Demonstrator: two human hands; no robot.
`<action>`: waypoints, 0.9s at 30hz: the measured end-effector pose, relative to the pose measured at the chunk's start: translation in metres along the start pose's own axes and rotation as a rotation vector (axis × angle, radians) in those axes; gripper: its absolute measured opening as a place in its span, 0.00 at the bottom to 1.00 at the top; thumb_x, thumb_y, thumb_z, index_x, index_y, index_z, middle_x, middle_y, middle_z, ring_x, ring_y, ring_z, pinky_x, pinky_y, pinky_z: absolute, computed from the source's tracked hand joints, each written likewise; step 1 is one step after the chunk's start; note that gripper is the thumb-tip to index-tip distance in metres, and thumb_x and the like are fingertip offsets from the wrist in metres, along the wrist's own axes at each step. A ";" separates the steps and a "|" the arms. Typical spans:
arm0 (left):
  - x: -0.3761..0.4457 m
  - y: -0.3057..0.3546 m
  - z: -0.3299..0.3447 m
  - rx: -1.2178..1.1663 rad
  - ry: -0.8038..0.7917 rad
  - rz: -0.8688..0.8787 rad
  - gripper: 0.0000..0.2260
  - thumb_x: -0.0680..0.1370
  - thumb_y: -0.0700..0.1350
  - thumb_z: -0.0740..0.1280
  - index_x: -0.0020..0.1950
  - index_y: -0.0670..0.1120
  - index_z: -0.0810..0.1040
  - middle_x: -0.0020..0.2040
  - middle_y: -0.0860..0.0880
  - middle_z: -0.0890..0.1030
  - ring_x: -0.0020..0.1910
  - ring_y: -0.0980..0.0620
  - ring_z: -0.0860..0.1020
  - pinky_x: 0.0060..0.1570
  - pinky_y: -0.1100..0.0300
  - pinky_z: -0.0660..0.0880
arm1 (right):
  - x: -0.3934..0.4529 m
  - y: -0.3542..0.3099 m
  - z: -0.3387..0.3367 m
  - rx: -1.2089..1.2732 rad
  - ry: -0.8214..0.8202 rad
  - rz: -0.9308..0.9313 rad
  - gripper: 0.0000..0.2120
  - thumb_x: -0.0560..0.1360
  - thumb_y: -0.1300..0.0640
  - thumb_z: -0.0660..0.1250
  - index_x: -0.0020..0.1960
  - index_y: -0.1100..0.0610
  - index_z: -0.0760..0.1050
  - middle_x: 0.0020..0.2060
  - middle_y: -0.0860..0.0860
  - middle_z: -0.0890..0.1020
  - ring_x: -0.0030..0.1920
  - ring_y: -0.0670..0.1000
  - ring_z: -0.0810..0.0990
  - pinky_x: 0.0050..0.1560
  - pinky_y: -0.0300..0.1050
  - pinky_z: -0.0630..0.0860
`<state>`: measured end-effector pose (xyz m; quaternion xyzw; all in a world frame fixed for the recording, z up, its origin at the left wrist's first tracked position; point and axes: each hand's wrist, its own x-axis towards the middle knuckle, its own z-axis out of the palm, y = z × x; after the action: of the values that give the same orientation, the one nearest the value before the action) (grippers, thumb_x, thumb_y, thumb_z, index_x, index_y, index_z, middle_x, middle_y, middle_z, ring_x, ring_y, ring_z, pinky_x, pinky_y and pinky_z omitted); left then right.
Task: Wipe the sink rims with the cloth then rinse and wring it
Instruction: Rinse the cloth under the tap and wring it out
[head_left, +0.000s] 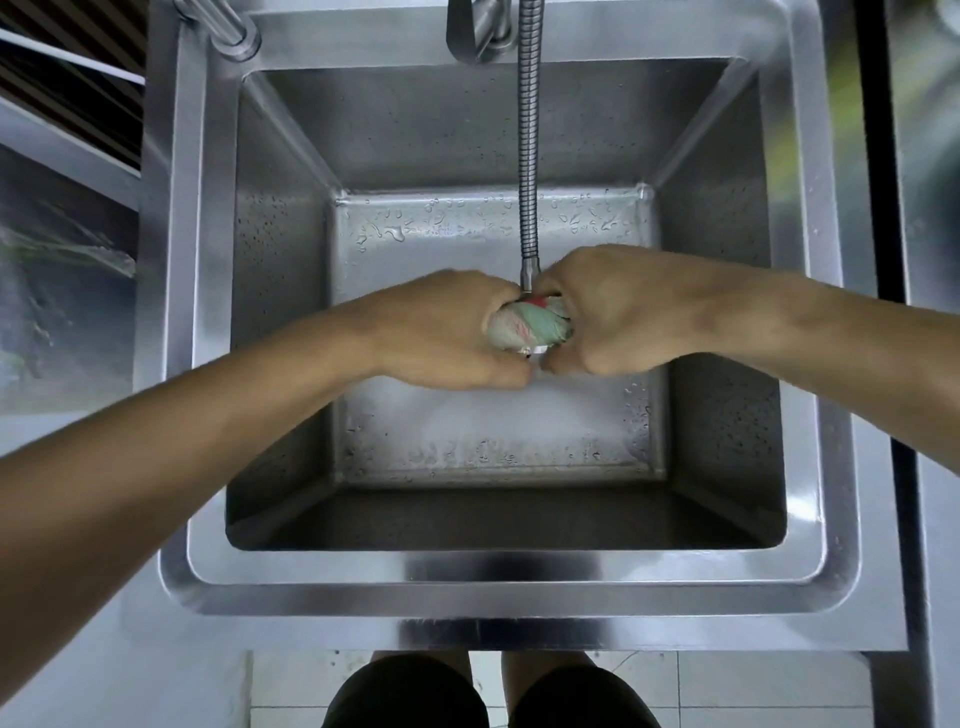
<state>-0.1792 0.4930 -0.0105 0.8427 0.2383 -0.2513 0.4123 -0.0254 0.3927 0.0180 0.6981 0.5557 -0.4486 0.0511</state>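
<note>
Where the steel sink (498, 571) fills nearly the whole view, its broad flat rim runs around a deep square basin, and the basin floor is wet, beaded with droplets along the far edge and filmed with pale, cloudy water toward the near side. Beyond the far rim stand the tap fittings, and from them a ribbed flexible hose (529, 156) hangs straight down into the basin, its smooth metal nozzle ending right between the two hands. Both bare forearms reach in from the near side and meet over the middle of the basin. Below the near rim, a pair of dark shorts (488, 696) and a strip of pale tiled floor show.

The left hand (447, 332) is clenched around one end of the cloth (530, 325), knuckles up, and the right hand (618, 312) is clenched around the other end, the two fists nearly touching. Between them the cloth is bunched into a tight twisted roll, pale green and white with a touch of red, held in the air above the basin floor directly under the nozzle. Whether water is running from the nozzle is hard to make out, since the hands cover its tip.
</note>
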 end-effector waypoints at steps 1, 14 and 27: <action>-0.006 -0.005 0.001 -0.127 -0.067 0.003 0.09 0.75 0.55 0.73 0.53 0.56 0.78 0.46 0.57 0.83 0.45 0.58 0.82 0.46 0.55 0.80 | -0.006 0.004 -0.004 0.108 -0.040 -0.011 0.16 0.72 0.51 0.78 0.53 0.46 0.73 0.40 0.45 0.81 0.36 0.42 0.80 0.35 0.40 0.71; -0.007 -0.009 0.054 -0.697 0.628 0.087 0.15 0.72 0.43 0.80 0.49 0.49 0.75 0.42 0.56 0.83 0.41 0.57 0.82 0.43 0.58 0.80 | -0.005 -0.001 0.054 1.145 0.671 0.082 0.21 0.79 0.42 0.71 0.43 0.62 0.85 0.35 0.55 0.87 0.32 0.46 0.81 0.39 0.47 0.79; -0.024 -0.014 0.037 -0.877 0.488 -0.025 0.04 0.77 0.42 0.67 0.45 0.48 0.73 0.37 0.43 0.77 0.37 0.47 0.72 0.42 0.47 0.72 | -0.013 0.014 0.071 1.576 0.280 -0.234 0.39 0.66 0.63 0.76 0.74 0.56 0.67 0.52 0.59 0.82 0.54 0.55 0.83 0.62 0.53 0.81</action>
<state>-0.2142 0.4654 -0.0233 0.6215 0.4209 0.0722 0.6568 -0.0540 0.3369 -0.0214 0.5161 0.1470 -0.6194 -0.5731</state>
